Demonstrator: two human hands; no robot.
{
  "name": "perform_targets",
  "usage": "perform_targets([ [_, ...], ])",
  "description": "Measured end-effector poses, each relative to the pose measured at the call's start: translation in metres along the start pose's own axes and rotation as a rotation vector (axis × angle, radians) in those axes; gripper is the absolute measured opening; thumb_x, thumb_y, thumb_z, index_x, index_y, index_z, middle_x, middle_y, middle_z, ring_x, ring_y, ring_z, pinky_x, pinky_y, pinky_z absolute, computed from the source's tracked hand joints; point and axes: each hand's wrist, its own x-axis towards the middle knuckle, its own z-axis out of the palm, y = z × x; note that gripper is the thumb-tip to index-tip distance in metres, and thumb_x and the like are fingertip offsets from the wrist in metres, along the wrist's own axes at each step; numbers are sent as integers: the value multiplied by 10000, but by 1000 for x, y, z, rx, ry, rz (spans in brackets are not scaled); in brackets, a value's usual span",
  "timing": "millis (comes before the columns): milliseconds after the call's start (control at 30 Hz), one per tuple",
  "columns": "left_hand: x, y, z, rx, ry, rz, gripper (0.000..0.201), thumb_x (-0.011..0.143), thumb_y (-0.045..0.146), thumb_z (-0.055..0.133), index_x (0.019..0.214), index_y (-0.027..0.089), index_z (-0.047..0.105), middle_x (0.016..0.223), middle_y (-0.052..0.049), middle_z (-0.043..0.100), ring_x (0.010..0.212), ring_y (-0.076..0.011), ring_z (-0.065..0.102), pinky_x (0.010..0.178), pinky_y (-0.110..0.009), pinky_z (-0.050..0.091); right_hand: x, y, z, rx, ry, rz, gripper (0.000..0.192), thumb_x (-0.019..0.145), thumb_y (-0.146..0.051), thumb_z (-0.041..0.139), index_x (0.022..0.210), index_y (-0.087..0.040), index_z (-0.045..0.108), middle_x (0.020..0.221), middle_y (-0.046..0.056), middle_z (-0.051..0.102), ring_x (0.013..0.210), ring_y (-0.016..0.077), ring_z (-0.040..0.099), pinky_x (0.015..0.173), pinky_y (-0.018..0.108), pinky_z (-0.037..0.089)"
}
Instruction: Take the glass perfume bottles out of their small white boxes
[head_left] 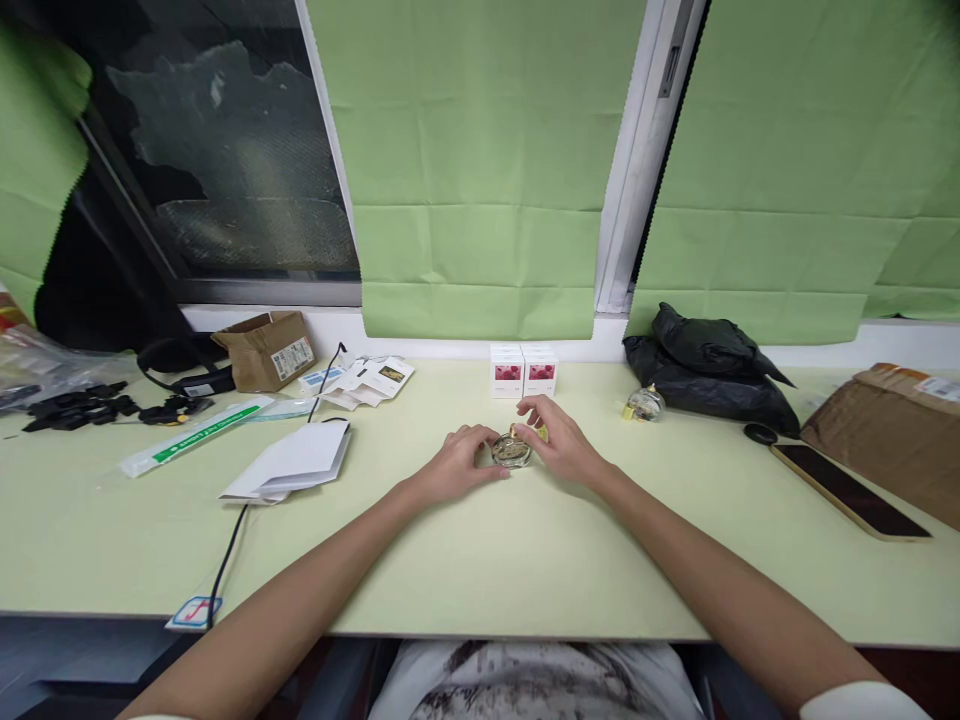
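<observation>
A grey-and-white printed shirt (536, 685) filled the bottom edge, nearest the camera, with both bare forearms reaching out from it over the pale green desk (465, 560).

The left hand (457, 465) and right hand (559, 445) met at a small round glass bottle (511, 452) lying on the desk near its middle. The left fingers curled against the bottle's left side; the right thumb and fingers closed on its gold top end. Both hands gripped the bottle between them.

Just behind the hands stood two white boxes (523, 371) with red panels, side by side against the sill. To the right of them a second glass bottle (643, 404) sat just beside a crumpled black bag (709, 372). Further right lay a dark round cap (760, 433), a phone (851, 489) face up, and a brown parcel (892, 430) at the edge.

To the left lay a folded white sheet (292, 462) with a black cable (234, 535) running under it, a fan of small cards (367, 380), a long white-and-green packet (196, 435), an open carton (266, 350), and black headphones (176, 375). Green blinds (480, 180) hung behind the desk.
</observation>
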Motion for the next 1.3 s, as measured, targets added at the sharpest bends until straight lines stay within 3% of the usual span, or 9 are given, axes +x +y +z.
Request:
perform_targets([
  [133, -2, -3, -12, -9, -76, 29, 676, 750, 695, 794, 1256, 267, 658, 1189, -89, 682, 1122, -332, 589, 1030, -481, 440, 1, 6, -9, 27, -27, -5, 331, 1007, -437, 587, 1295, -283, 532, 1203, 61, 668, 989, 214, 615, 862, 380, 517],
  [233, -2, -9, -21, -172, -151, 44, 604, 934, 739, 542, 1313, 275, 626, 1299, -99, 656, 1208, -305, 575, 1066, -449, 437, 0, 4, -3, 62, -110, 20, 581, 872, -489, 771, 1355, -301, 508, 1220, 64, 666, 1035, 230, 614, 863, 379, 521],
  [333, 2, -20, -23, -345, -88, 32, 677, 1041, 711, 197, 1302, 257, 627, 1276, -101, 674, 1183, -258, 596, 1058, -414, 449, 1, 1, 6, 48, -172, 59, 590, 849, -483, 795, 1350, -307, 537, 1159, 57, 651, 1074, 238, 611, 900, 387, 514],
  [433, 7, -30, -17, -410, 12, -60, 762, 1027, 736, 117, 1257, 237, 645, 1214, -104, 705, 1085, -247, 626, 982, -410, 487, 4, 2, 2, 16, -214, 72, 494, 887, -440, 757, 1317, -297, 560, 1087, 42, 645, 1045, 230, 609, 894, 372, 503],
  [700, 6, -29, -11, -363, 30, -84, 690, 1050, 699, 191, 1223, 217, 654, 1176, -98, 719, 1097, -243, 617, 1049, -422, 465, 0, 16, -80, -152, -472, 225, 427, 792, -394, 789, 1164, -286, 609, 951, 3, 663, 793, 199, 613, 663, 282, 448],
  [833, 4, -29, -11, -330, 13, -90, 666, 1056, 684, 201, 1235, 228, 651, 1182, -94, 716, 1121, -252, 613, 1072, -434, 452, -19, 48, -130, -250, -442, 371, 389, 729, -381, 805, 1046, -243, 627, 921, 14, 666, 776, 191, 600, 645, 267, 425],
  [1033, 1, -22, -12, -285, -10, -69, 559, 1069, 644, 282, 1201, 253, 660, 1184, -66, 717, 1174, -258, 615, 1107, -431, 433, -53, 116, -189, -422, -176, 603, 391, 682, -451, 797, 945, -217, 628, 860, 14, 677, 788, 209, 613, 648, 278, 414],
  [1167, 1, -17, -13, -248, -8, -68, 537, 1073, 628, 294, 1187, 255, 663, 1178, -62, 724, 1190, -264, 622, 1109, -435, 439, -70, 148, -206, -520, 70, 682, 379, 664, -449, 791, 920, -220, 629, 846, 27, 700, 772, 215, 630, 655, 287, 431],
  [1300, 2, -16, -13, -225, -13, -65, 534, 1075, 623, 289, 1180, 252, 658, 1172, -66, 727, 1190, -266, 631, 1108, -443, 442, -75, 159, -206, -596, 220, 705, 373, 664, -438, 784, 926, -227, 622, 864, 42, 718, 789, 233, 652, 676, 299, 439],
])
